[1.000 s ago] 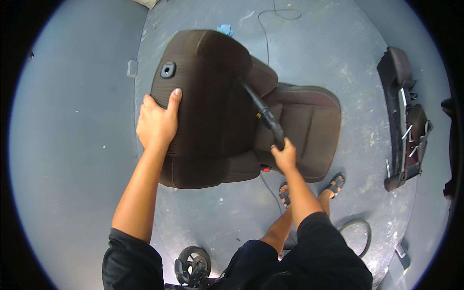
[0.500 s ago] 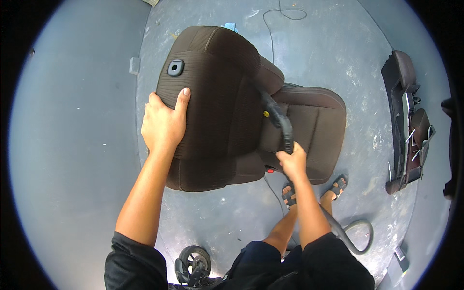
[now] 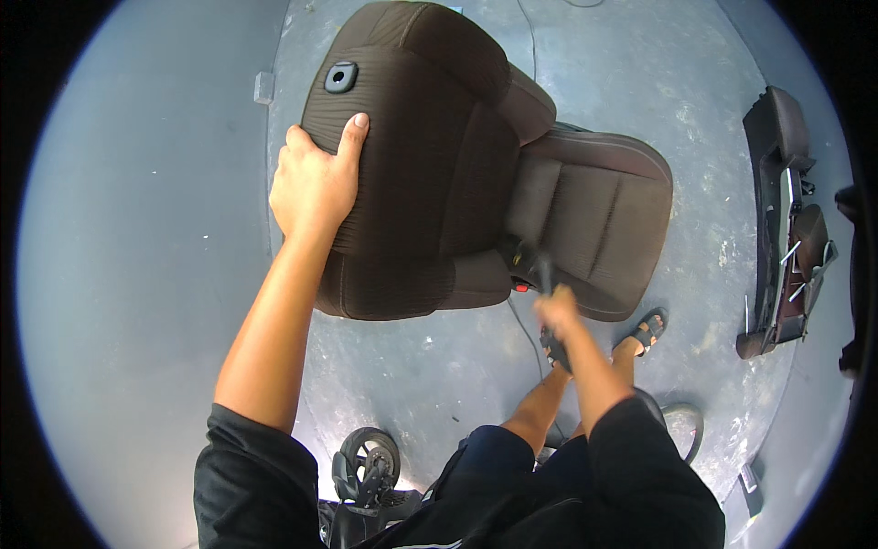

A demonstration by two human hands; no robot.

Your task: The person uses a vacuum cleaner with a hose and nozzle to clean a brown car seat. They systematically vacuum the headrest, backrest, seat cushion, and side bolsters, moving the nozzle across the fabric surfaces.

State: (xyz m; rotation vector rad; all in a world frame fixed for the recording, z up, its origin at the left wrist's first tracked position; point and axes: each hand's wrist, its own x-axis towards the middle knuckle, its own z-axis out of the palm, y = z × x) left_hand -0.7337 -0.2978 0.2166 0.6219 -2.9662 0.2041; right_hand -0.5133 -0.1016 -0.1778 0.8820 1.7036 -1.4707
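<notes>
My left hand point(image 3: 315, 188) gripping the brown seat back point(image 3: 421, 174), thumb on ribbed cloth, fingers over its edge, my right hand point(image 3: 558, 311), blurred on my feed, closed round a dark tube point(image 3: 546, 272), probably plastic, tip near the red buckle point(image 3: 520, 288), stitched, rounded cushion point(image 3: 594, 215) beyond.

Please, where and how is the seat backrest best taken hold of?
Probably grip the backrest by its upper edge, beside the headrest socket, coming from the left: this rounded edge stands raised, while the cushion extends right. The left hand holds there.
</notes>
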